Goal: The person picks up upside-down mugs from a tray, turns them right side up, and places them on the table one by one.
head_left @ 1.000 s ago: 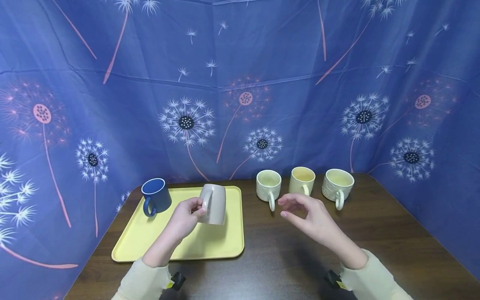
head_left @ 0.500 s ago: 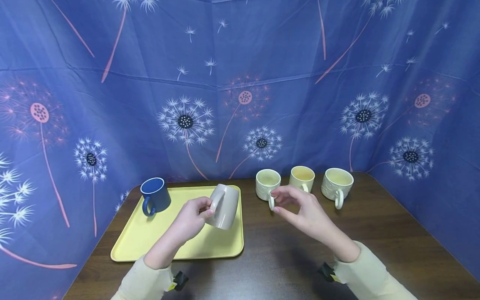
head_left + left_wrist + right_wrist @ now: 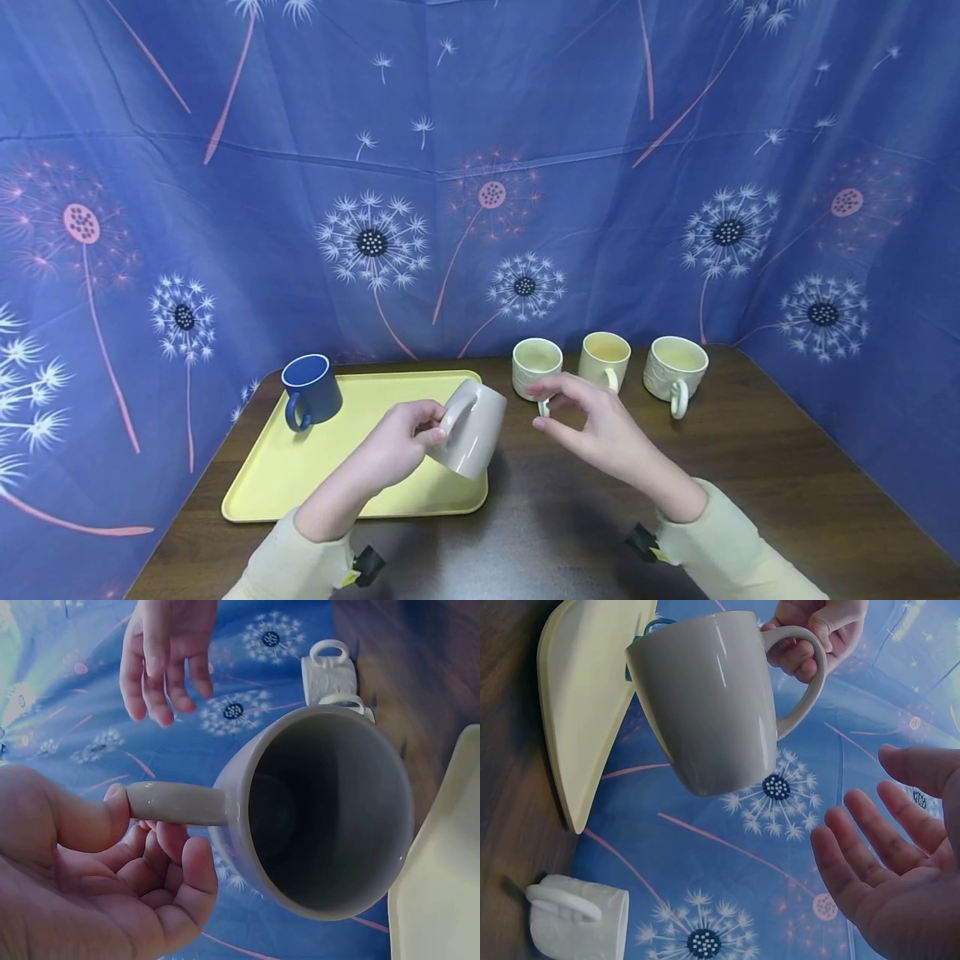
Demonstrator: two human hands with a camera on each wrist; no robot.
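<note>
My left hand [image 3: 408,437] pinches the handle of a grey mug [image 3: 476,433] between thumb and fingers. The mug hangs tilted in the air over the right end of the yellow tray [image 3: 330,483]. Its inside [image 3: 330,817] faces the left wrist camera and looks bare. To the right of the mug is my right hand [image 3: 592,417], fingers relaxed and apart from it; the right wrist view shows nothing in the palm [image 3: 907,892]. In the head view this hand overlaps the handle of a cream mug [image 3: 536,362] standing behind it.
A blue mug [image 3: 315,396] stands on the tray's back left corner. Along the table's back edge, right of the tray, are a pale yellow mug [image 3: 602,362] and a cream embossed mug [image 3: 667,375]. Behind them hangs a blue dandelion-print cloth [image 3: 600,233].
The left hand has carried the grey mug rightward and a little nearer, tilting it further. My right hand has moved left toward it. The other mugs and tray stay put.
</note>
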